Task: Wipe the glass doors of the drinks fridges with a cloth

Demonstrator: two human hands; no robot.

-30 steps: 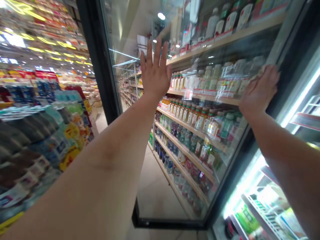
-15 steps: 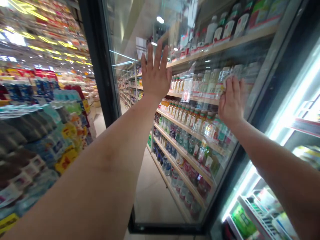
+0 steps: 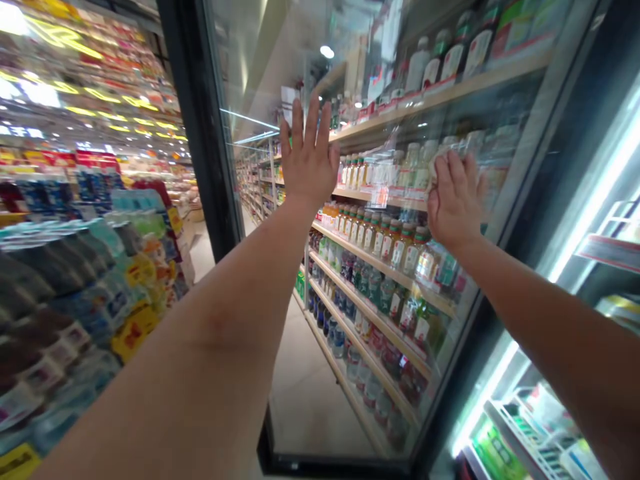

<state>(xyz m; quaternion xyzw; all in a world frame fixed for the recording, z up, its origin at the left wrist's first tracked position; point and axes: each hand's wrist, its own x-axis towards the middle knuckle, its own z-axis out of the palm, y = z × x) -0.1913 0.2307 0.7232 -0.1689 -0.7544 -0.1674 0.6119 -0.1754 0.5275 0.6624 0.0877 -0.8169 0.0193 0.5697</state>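
At the open cooler, faced a tall glass door swung out into the aisle, edged on its left by a black frame. Saw through the pane long wooden shelves of bottled drinks running back along the aisle. Had blurred racks of packaged goods on the left. Had the lit cooler interior on the right, with wire shelving at its lower corner.

Had 2 hands on the glass. Laid the left hand flat against the upper part of the door, near its middle, palm to the pane, fingers straight and slightly spread, gripping nothing. Set the right hand on the glass apart from it, nearer the door's right edge and a little lower, fingers extended and close together.

Pressed a pale crumpled cloth to the pane under those flat fingers, pinned rather than clenched. Saw only its upper left part past the fingertips, the rest hidden by the hand.
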